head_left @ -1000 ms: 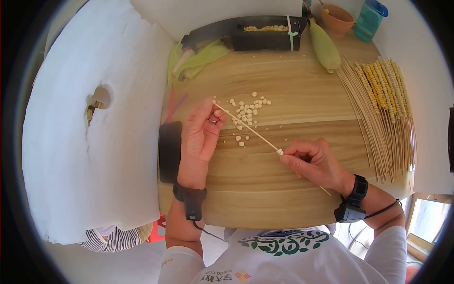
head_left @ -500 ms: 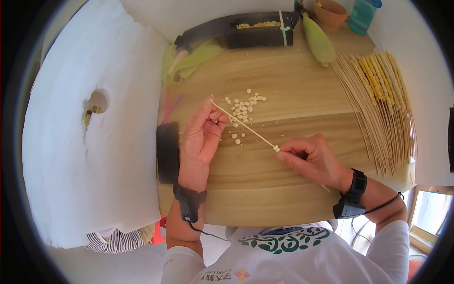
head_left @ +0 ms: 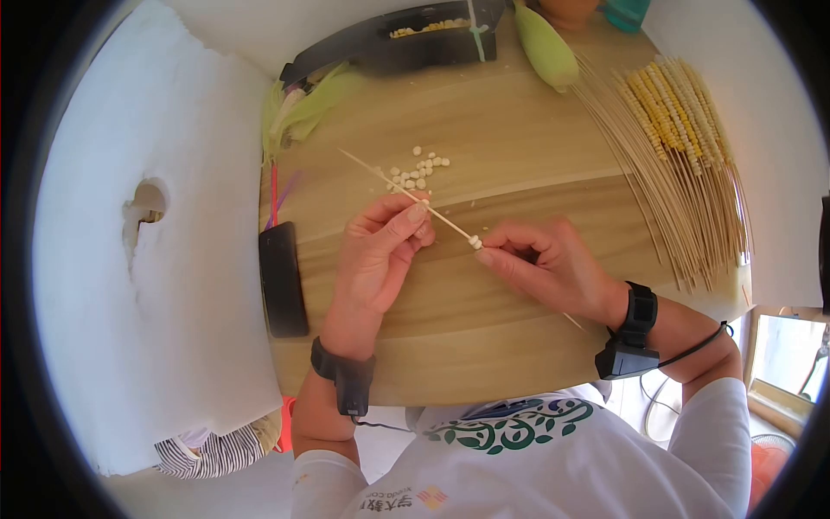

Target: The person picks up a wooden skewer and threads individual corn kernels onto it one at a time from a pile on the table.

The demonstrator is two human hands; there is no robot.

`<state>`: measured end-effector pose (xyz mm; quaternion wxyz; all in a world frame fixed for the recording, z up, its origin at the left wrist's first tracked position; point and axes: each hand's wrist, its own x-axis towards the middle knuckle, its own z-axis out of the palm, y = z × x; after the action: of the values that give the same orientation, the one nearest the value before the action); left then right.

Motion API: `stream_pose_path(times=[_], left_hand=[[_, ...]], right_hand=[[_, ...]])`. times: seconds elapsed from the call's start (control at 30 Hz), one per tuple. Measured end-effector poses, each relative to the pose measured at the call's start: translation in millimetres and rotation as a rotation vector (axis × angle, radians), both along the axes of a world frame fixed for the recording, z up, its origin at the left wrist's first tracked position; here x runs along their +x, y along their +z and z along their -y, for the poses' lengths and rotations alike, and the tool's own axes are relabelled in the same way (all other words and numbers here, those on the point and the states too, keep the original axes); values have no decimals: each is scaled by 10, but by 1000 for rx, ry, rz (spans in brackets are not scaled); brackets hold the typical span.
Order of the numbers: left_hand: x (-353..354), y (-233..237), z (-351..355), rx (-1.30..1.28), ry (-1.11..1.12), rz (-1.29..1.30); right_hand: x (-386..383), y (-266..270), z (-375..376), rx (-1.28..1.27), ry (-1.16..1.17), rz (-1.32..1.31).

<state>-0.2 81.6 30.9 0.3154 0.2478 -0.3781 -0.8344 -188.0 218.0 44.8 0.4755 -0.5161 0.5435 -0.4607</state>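
Observation:
My right hand (head_left: 562, 268) pinches a thin wooden skewer (head_left: 451, 225) between thumb and fingers, close below a few pale corn kernels (head_left: 475, 242) threaded on it. The skewer slants up to the left, its pointed tip bare. My left hand (head_left: 380, 251) closes its thumb and fingertips around the skewer midway, at a pale corn kernel mostly hidden by the fingers. Just beyond the left fingertips lies a loose scatter of pale kernels (head_left: 430, 164) on the wooden table (head_left: 484, 346).
Bare skewers (head_left: 644, 182) and kernel-filled skewers (head_left: 670, 112) lie at the right. A black holder with kernels (head_left: 406, 43) and a corn cob in husk (head_left: 546, 52) are at the back. Husks (head_left: 303, 108) and a black phone-like object (head_left: 283, 281) lie left, beside a white wall (head_left: 156, 285).
My left fingers have slid from the skewer's tip down to its middle, closer to my right hand, leaving the tip exposed. My right hand keeps its pinch. The whole view has shifted slightly.

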Motion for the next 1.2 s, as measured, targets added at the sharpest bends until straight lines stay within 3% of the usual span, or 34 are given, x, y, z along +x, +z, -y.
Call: stream_pose_path(times=[0.33,0.87,1.07,1.17,1.2], left_hand=[[-92,57,-237,33,-162,111],[-89,107,-257,-14,-112,116],[-106,114,-281,-170,-80,130],[-53,229,-212,-327,-3,279],[2,275,-138,-488,132,483]], right_hand=[[-5,2,-5,-50,-10,76],[-63,-44,66,-51,39,335],[-63,-49,75,-39,65,326],[-40,-84,87,-44,35,414],[-51,-79,89,-19,8,394]])
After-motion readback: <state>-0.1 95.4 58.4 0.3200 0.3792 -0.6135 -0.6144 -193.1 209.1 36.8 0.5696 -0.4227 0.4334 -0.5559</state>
